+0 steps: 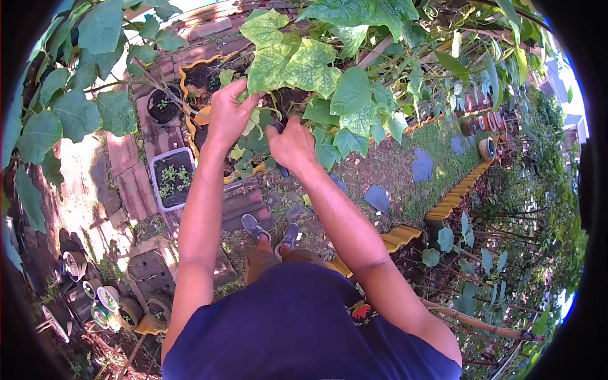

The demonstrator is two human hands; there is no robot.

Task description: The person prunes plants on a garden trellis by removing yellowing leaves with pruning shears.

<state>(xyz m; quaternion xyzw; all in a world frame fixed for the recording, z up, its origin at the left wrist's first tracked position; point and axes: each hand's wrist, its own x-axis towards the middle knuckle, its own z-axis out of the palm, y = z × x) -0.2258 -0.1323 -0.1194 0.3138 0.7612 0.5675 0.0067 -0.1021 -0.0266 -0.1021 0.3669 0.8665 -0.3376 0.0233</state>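
Fingers of your left hand (229, 114) are pinched together at the lower edge of a large mottled leaf (310, 66); you cannot tell whether they grip the blade or its stalk. Your right hand (292, 145), just to the right, is curled around a dark-handled tool (282, 170), whose working end you cannot make out among the foliage. That leaf is at the far side of your reach, ahead of both hands, yellow-green beside the darker leaves (353, 92) on its right.

To the left of your left forearm sits a white-rimmed planter (171, 153) of seedlings, with a round black pot (151, 114) farther off. Below your arms, your grey shoes (254, 227) stand on the ground. To the right, flat grey stones (378, 198) lie along the grass, bordered by wavy yellow edging (453, 197). More pots (130, 311) cluster near, at the left.
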